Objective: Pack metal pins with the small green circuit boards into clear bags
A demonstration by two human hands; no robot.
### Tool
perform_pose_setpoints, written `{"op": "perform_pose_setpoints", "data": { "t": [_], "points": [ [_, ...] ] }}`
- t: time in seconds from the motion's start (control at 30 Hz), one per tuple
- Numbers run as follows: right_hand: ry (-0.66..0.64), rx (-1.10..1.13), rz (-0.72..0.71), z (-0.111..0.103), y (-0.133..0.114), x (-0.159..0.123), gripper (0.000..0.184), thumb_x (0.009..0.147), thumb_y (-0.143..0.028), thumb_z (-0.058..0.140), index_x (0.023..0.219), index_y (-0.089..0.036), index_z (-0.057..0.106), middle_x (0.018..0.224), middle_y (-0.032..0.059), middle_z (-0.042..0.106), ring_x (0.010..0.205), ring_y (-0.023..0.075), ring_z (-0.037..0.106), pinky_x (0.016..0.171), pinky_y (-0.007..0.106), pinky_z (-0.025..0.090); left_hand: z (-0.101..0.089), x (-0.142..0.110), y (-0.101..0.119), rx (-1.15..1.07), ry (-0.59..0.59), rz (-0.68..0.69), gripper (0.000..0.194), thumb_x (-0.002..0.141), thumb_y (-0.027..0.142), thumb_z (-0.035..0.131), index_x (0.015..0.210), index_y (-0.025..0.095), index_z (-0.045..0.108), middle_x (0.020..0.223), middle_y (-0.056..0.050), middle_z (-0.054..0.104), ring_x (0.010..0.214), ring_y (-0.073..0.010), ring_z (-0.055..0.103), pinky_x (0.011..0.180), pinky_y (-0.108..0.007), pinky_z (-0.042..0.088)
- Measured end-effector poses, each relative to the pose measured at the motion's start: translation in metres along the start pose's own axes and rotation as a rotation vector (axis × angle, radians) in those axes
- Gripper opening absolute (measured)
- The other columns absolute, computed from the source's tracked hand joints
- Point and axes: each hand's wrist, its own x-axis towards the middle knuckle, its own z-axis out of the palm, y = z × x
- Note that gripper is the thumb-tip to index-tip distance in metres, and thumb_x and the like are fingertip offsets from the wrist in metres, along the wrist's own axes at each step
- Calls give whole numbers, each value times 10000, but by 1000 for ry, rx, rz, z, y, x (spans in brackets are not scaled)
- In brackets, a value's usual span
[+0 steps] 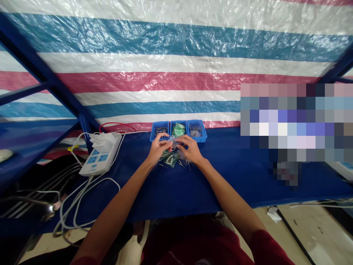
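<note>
My left hand point(157, 150) and my right hand point(191, 149) meet over the blue table, with a small clear plastic bag point(173, 139) pinched between their fingers. The bag's contents are too small to make out. Just below my hands lies a loose pile with a green packet point(171, 159) and several thin metal pieces like screws point(181, 163). Behind my fingers stand three blue bins: the left bin point(152, 132) has dark and silvery metal pieces, the middle bin point(178, 122) green packets, the right bin point(200, 139) clear greyish bags.
On the left, a white power strip point(92, 166) with plugged-in adapters trails white cables point(78, 206) over the table edge. A striped plastic sheet point(165, 66) hangs behind the blue table point(176, 195). The right side is partly pixelated. Blue frame bars point(63, 92) slant at left.
</note>
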Motion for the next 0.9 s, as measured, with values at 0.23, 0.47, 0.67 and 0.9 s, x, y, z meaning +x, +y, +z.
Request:
{"op": "perform_pose_setpoints", "data": {
  "t": [0.23,0.47,0.67,0.9],
  "points": [
    [122,311,362,-1,9,6,278,802,-444,613,715,-180,623,535,-26,546,491,133,532,522,262,457,-6,2,0,214,211,18,310,846,457,552,748,166,593,459,52,437,404,-75,389,419,-195,305],
    [205,514,680,-8,9,10,256,723,-403,671,714,-148,653,618,50,667,430,146,584,447,270,477,-12,4,-4,409,211,78,295,839,417,556,722,160,640,502,35,487,453,-90,439,476,-210,353],
    [112,135,531,-8,6,6,204,785,-310,579,659,-172,662,487,-4,584,388,126,501,476,277,439,-12,2,-6,632,88,173,282,841,405,540,735,172,659,551,21,579,529,-121,539,574,-224,411],
    [571,-216,440,-37,31,14,320,864,-382,470,875,-159,699,731,67,692,670,204,618,684,322,493,-10,0,-5,684,89,226,283,850,382,531,684,184,646,543,20,601,512,-127,541,592,-232,408]
  ]
}}
